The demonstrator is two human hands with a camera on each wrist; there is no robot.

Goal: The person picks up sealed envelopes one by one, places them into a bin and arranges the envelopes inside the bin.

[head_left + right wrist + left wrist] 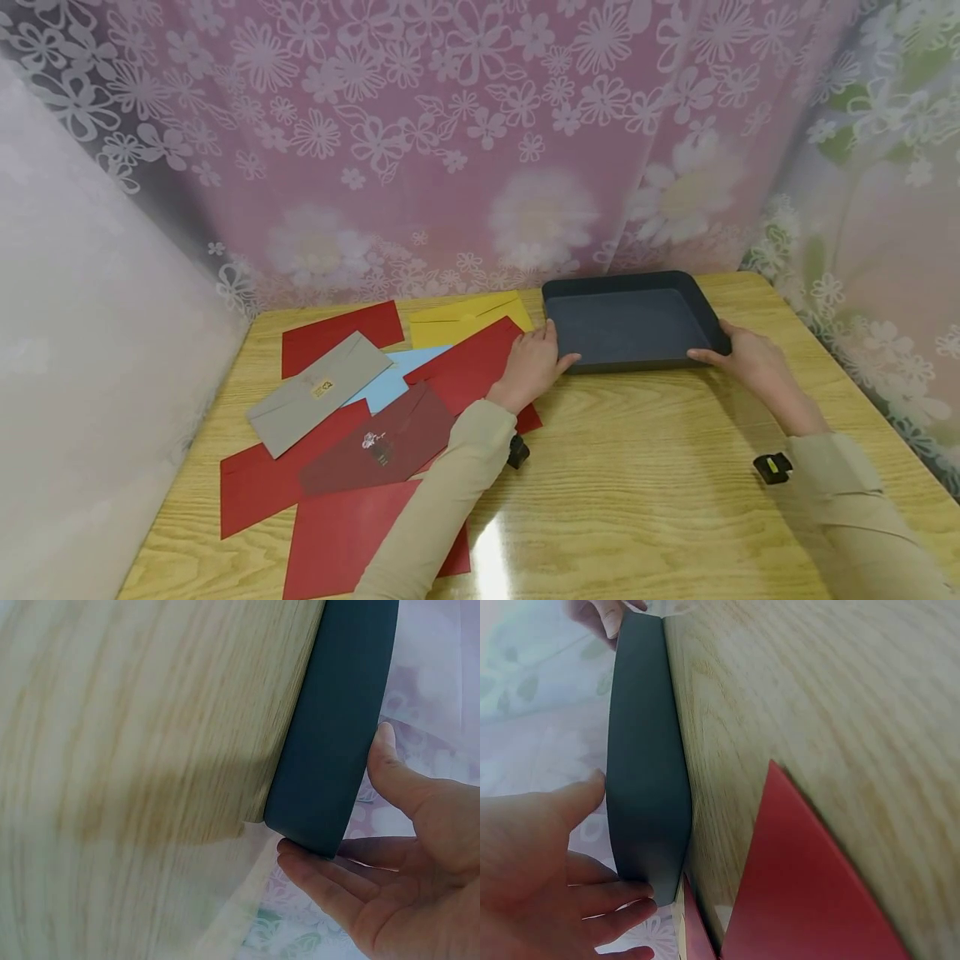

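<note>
A dark, shallow rectangular tray lies at the back right of the table, with nothing in it. My left hand holds its near left corner. In the left wrist view the thumb of the left hand meets the rim and the fingertips touch the side. At the near right corner my right hand grips the tray. The right wrist view has the right hand with its thumb on the rim and its fingers around the corner of the tray. A red envelope lies close under the left hand.
Overlapping envelopes cover the table's left side: a grey one, a maroon one, a light blue one, a yellow one and several red ones. Floral curtains border the wooden table at the back and sides.
</note>
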